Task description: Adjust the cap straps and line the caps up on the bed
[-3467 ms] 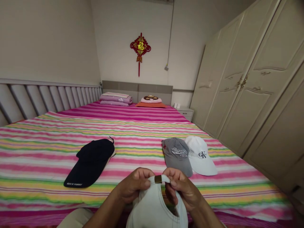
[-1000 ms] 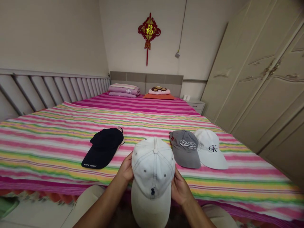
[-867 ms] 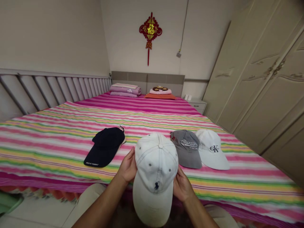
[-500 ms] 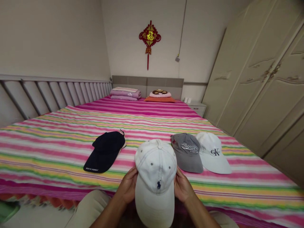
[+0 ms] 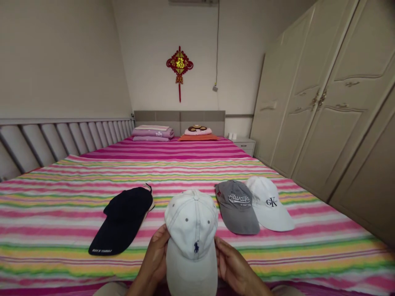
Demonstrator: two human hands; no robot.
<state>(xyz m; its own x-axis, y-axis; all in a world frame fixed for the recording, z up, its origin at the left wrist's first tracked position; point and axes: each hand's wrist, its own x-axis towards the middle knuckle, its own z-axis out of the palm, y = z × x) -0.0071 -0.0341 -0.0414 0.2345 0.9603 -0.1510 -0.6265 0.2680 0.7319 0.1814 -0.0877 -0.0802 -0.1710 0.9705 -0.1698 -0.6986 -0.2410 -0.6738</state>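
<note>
A white cap with a small dark logo (image 5: 191, 234) is held in front of me over the near edge of the striped bed (image 5: 185, 172), brim toward me. My left hand (image 5: 157, 257) grips its left side and my right hand (image 5: 230, 265) grips its right side, fingers curled on the fabric. A dark navy cap (image 5: 123, 218) lies on the bed to the left. A grey cap (image 5: 237, 205) and a white cap with dark letters (image 5: 268, 203) lie side by side to the right.
Folded purple bedding (image 5: 152, 132) and an orange and pink pillow stack (image 5: 197, 133) sit by the headboard. A padded rail (image 5: 61, 137) runs along the left. Tall cream wardrobe doors (image 5: 324, 111) line the right. A red knot ornament (image 5: 180, 65) hangs on the far wall.
Earlier both hands pinched the cap's back strap with its inside facing up. The cap has since been turned crown up and now sits a little lower and nearer the bed.
</note>
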